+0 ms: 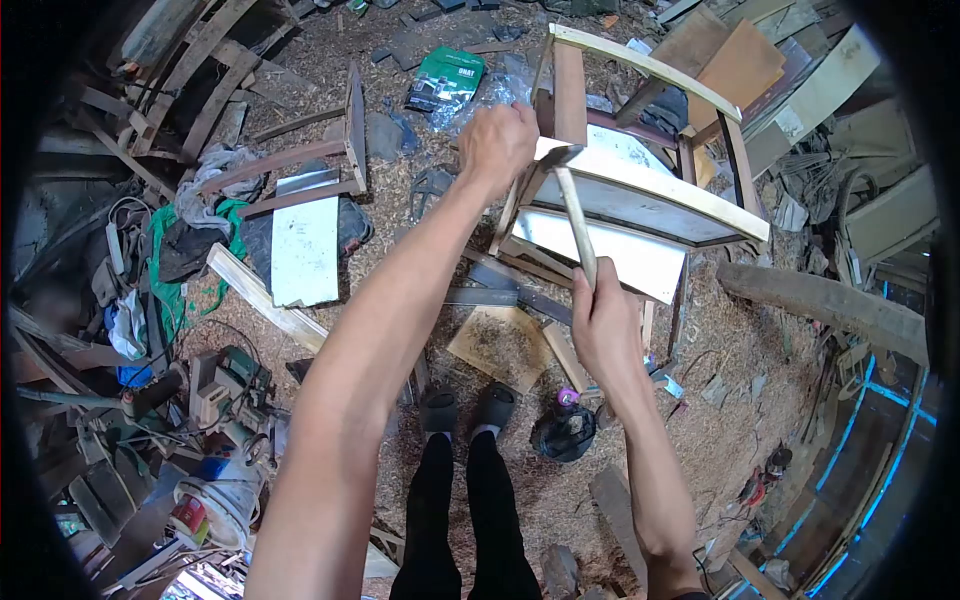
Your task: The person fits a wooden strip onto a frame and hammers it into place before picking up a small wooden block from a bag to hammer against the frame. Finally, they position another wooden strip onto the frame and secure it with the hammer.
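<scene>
My right hand (608, 325) is closed around the wooden handle of a hammer (578, 220). The hammer's dark head is at the front rail of a pale wooden frame (660, 185), near its left end; whether it touches cannot be told. My left hand (498, 145) is closed at the frame's left corner, its fingers curled round the edge and partly hidden. The frame has curved light rails, a darker upright board (569, 95) and white panels inside and below.
Sawdust covers the floor. A green package (447, 80) lies beyond my left hand. A white board (305, 240) and timber lie left. Near my feet are a square wooden piece (500, 345) and a black bag (562, 432). A thick beam (825, 305) lies right; machinery (225, 395) stands lower left.
</scene>
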A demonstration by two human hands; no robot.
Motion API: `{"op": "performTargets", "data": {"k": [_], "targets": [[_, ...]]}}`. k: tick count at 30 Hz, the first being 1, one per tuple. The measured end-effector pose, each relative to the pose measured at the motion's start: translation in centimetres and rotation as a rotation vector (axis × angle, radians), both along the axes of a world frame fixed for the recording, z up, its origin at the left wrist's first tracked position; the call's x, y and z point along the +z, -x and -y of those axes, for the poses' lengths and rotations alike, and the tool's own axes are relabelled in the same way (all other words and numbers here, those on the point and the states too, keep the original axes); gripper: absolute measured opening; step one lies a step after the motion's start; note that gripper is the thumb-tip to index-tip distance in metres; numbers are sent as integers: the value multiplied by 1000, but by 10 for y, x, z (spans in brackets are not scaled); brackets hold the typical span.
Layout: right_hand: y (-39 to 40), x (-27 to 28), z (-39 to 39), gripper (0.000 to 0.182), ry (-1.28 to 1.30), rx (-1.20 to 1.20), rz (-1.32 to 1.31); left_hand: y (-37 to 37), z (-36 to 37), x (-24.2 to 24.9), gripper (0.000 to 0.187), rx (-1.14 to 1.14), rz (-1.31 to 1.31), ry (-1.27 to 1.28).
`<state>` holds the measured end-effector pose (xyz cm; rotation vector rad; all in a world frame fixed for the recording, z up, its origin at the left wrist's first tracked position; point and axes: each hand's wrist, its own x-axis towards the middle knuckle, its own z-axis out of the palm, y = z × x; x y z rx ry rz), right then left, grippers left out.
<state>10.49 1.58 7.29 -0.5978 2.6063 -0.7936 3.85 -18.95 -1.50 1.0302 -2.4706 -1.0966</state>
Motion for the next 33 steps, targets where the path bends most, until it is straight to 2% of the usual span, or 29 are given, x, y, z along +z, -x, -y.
{"op": "performTargets", "data": {"k": [1,3,5,7,10,11,14,16,19,20,21,24,27,28,31,32,33], "targets": [[0,0,1,17,-52,66,23,1,-1,1,53,-1,0,0],[-2,11,3,17,7,47,14,-1,-1,1,53,2,-5,25],[0,26,5,17,60,-81,-68,-3,-1,1,52,-11,0,11],[3,32,8,19,104,-147,-14,-2,1,2,52,-22,-2,1],[7,26,5,22,-50,-91,47,-2,-3,-3,52,-2,-26,23],[9,17,1,22,-150,5,9,-2,-2,-4,52,2,-43,40],[10,27,-1,22,-98,10,54,-1,-1,-3,52,6,-57,59],[10,34,0,23,15,-99,75,-1,-4,-3,52,5,-53,56],[11,28,5,23,-62,-103,117,-1,-3,-3,52,7,-53,54],[13,12,-2,23,-113,7,46,-2,-3,-3,52,12,-65,64],[14,15,-1,23,-113,8,45,-1,-3,-2,52,15,-79,70],[14,37,4,23,-55,-57,100,0,-4,-2,52,22,-58,61],[11,32,5,23,-9,-140,107,0,-3,-2,53,10,-33,47],[14,20,1,23,-107,8,83,0,-1,-1,53,11,-33,51],[17,26,2,22,-106,15,59,2,0,1,53,7,-45,48],[18,34,4,21,-61,-74,124,2,-1,0,53,7,-43,45],[21,28,0,20,41,-97,67,1,-2,-1,53,6,-38,43]]}}
